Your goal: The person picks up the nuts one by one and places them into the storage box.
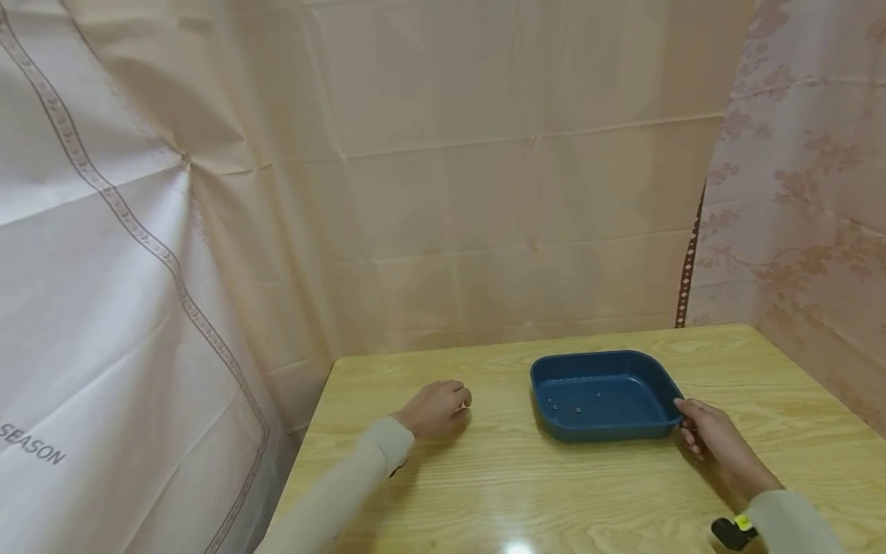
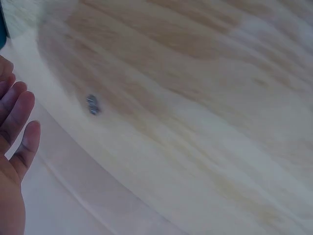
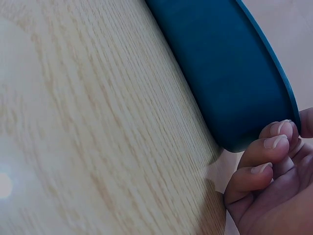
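Observation:
My right hand (image 1: 720, 442) pinches the near right corner of a dark blue rectangular tray (image 1: 616, 432). In the right wrist view the thumb is mostly cut off, and curled fingers (image 3: 266, 156) lie under the rim. Several tiny ring-like metal pieces (image 1: 578, 410) lie inside the tray, too small to identify. Left of the tray, my left hand (image 1: 432, 408) is low over the table, apart from it. Its fingers are loosely bent, with nothing seen in them in the left wrist view. A small ribbed grey metal piece (image 2: 93, 105) lies on the table near that hand.
Both hands work over a light wood-grain table (image 1: 484, 477). Beige cloth (image 1: 484, 192) hangs behind its far edge, with patterned cloth (image 1: 817, 200) along the right and pale cloth (image 1: 104, 346) on the left. A black wrist strap (image 1: 732, 532) shows at the right sleeve.

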A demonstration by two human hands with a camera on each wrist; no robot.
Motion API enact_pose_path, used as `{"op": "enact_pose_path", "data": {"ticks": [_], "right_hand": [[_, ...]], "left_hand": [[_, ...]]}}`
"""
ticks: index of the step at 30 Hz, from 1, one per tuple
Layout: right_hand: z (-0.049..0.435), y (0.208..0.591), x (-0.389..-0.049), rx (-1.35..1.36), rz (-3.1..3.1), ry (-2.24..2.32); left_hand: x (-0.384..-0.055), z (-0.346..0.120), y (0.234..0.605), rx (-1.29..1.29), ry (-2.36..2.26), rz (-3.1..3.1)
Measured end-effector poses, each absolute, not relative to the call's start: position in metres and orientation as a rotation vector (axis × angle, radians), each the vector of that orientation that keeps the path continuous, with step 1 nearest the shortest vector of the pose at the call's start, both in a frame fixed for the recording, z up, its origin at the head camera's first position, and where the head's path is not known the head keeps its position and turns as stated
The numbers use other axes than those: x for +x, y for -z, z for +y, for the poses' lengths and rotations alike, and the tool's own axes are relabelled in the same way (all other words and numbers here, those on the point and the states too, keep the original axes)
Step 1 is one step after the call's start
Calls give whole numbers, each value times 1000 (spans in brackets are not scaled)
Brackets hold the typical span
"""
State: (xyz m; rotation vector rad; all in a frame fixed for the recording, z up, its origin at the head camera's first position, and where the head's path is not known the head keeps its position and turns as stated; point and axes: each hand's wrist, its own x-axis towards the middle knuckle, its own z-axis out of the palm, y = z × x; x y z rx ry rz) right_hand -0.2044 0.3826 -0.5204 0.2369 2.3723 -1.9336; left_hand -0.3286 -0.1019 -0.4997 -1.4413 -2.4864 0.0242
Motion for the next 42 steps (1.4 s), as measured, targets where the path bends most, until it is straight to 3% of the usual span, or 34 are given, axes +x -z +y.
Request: {"op": "enact_pose_path", "data": {"ticks": [18, 42], "right_hand": [[383, 518, -205, 246, 2352, 1914], [384, 519, -205, 240, 2353, 1905]], "left_hand": [[-321, -153, 515, -1351, 92, -2623], [-317, -163, 516, -1307, 74, -2654]]}}
